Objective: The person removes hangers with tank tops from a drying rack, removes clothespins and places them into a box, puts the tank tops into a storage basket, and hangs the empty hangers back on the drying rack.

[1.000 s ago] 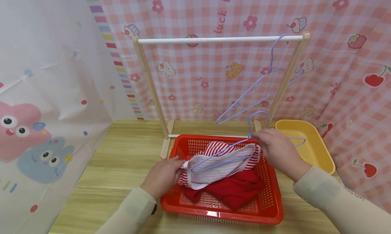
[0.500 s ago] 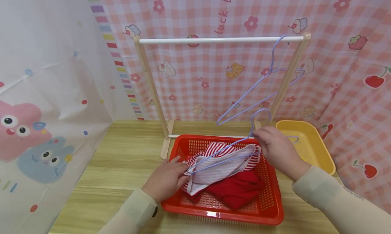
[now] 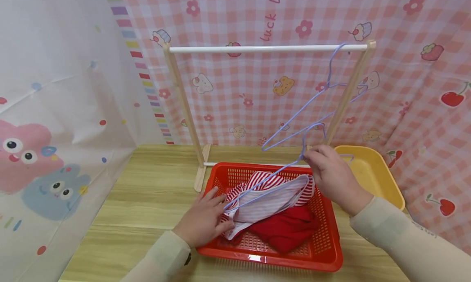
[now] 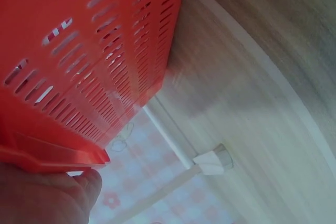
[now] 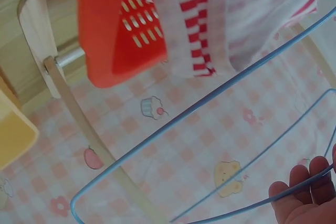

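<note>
My right hand pinches a blue-purple wire clothes hanger just below its hook. In the right wrist view its fingers curl round the hanger's wire. The hanger's left end reaches the left edge of a red-and-white striped garment, whose pale inside shows. At that edge my left hand rests with fingers spread and thumb on the cloth, over the rim of a red plastic basket. A dark red cloth lies under the striped garment in the basket.
Behind the basket stands a wooden rack with a white rail; another wire hanger hangs at its right end. A yellow tray sits right of the basket, on the wood-grain table. Printed cloth covers the walls behind.
My left hand has loosened from the garment's edge and spread its fingers. My right hand has raised the hanger slightly, and its left end has shifted left to the garment's edge.
</note>
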